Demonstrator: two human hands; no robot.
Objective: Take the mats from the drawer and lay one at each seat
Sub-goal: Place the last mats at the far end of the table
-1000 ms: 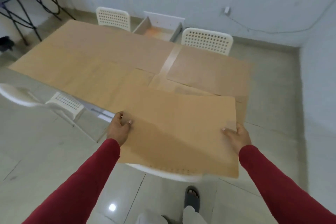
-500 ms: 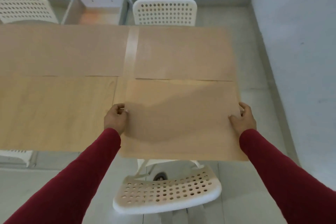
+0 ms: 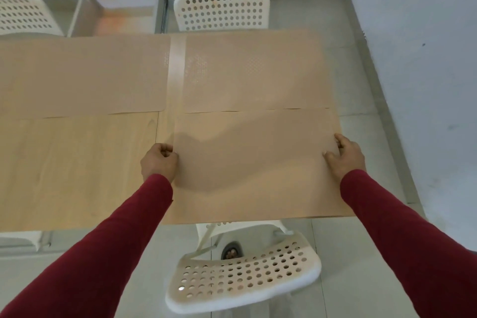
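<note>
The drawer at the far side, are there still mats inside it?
No, the open drawer shows only its bare bottom.

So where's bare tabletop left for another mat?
Bare wood lies left of the left hand, below the far-left mat. The right half is covered: the held mat abuts the far-right mat.

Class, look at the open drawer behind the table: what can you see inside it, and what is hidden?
The drawer shows only its bare, orange-tinted floor; no mats are visible there. Its near part is hidden behind the table edge.
</note>
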